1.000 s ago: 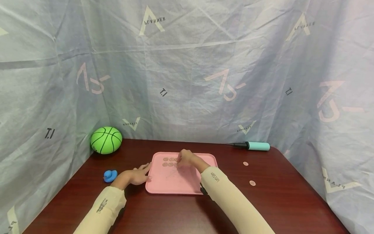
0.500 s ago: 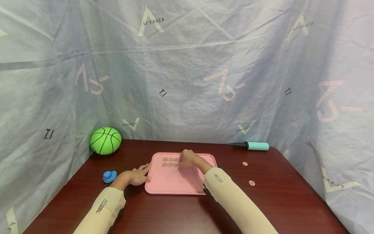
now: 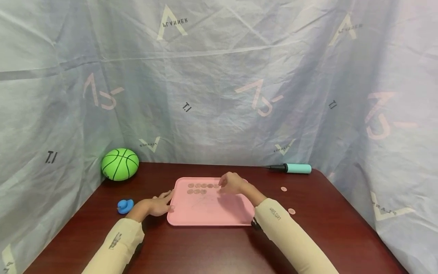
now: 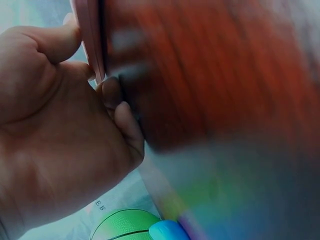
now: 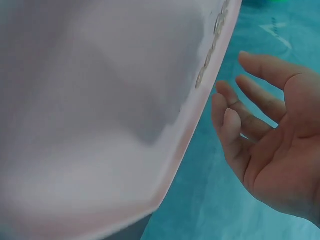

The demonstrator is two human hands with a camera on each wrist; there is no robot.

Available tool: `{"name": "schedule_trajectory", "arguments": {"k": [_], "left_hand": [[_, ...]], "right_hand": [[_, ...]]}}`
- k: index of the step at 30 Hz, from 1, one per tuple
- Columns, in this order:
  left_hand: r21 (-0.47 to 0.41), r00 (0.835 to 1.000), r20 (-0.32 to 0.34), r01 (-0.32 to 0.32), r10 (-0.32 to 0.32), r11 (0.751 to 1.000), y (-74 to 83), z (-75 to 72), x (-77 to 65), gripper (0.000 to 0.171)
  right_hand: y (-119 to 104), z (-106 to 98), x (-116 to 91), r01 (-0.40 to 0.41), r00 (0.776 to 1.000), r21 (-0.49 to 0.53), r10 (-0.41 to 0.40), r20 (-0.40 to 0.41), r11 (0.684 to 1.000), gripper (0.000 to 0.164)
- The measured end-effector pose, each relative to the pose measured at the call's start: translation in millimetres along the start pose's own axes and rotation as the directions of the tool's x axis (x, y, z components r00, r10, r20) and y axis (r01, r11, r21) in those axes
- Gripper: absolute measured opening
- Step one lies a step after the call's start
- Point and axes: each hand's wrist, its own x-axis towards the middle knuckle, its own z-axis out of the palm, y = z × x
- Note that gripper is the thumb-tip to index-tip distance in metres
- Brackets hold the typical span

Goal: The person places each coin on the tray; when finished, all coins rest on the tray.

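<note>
A pink tray (image 3: 205, 215) lies on the dark red table. On it, coins stand in two rows: several in the far row (image 3: 204, 185) and three in the near row (image 3: 196, 191). My left hand (image 3: 158, 206) grips the tray's left rim, thumb above the edge and fingers against its outer side, as the left wrist view shows for the same hand (image 4: 65, 125). Over the far right part of the tray hovers my right hand (image 3: 233, 183), beside the far row's end. In the right wrist view its fingers (image 5: 268, 67) are loosely bent and apart, with nothing between them.
Two loose coins lie on the table right of the tray, one farther back (image 3: 283, 189) and one nearer (image 3: 291, 211). A turquoise hand pump (image 3: 297, 168) lies at the back right. At left are a green ball (image 3: 120, 164) and a blue toy duck (image 3: 125, 206).
My right hand has moved right along the tray, uncovering more coins in the far row. The left hand stays on the tray's left rim. The head view has shifted slightly.
</note>
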Motion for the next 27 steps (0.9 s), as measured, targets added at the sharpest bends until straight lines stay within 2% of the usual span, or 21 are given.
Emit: {"name": "schedule_trajectory", "arguments": {"k": [8, 15, 18, 23, 25, 27], "left_hand": [[0.022, 1.000, -0.020, 0.009, -0.009, 1.000, -0.5, -1.9, 0.7, 0.075], [0.021, 1.000, -0.020, 0.019, -0.018, 1.000, 0.7, -0.2, 1.1, 0.075], [0.018, 1.000, -0.013, 0.011, -0.011, 1.000, -0.6, 1.0, 1.4, 0.076], [0.012, 1.000, -0.007, -0.001, 0.001, 1.000, -1.0, 0.9, 2.2, 0.076], [0.010, 1.000, -0.007, -0.005, 0.005, 1.000, -0.3, 0.7, 1.7, 0.076], [0.010, 1.000, -0.011, 0.001, -0.001, 1.000, 0.6, 0.0, 1.2, 0.076]], "right_hand": [[21.3, -14.3, -31.1, 0.030, 0.997, 0.025, -0.028, -0.066, 0.999, 0.024], [38.4, -30.2, -61.0, 0.015, 0.998, 0.062, -0.012, -0.061, 0.998, 0.024], [44.7, -36.7, -73.3, -0.009, 0.998, 0.062, 0.013, -0.064, 0.998, 0.022], [55.9, -46.7, -93.6, -0.100, 0.991, 0.036, 0.102, -0.084, 0.994, 0.021], [61.7, -50.6, -101.3, -0.098, 0.991, 0.038, 0.101, -0.089, 0.994, 0.022], [68.8, -54.2, -108.9, -0.055, 0.994, 0.048, 0.059, -0.090, 0.997, 0.023]]}}
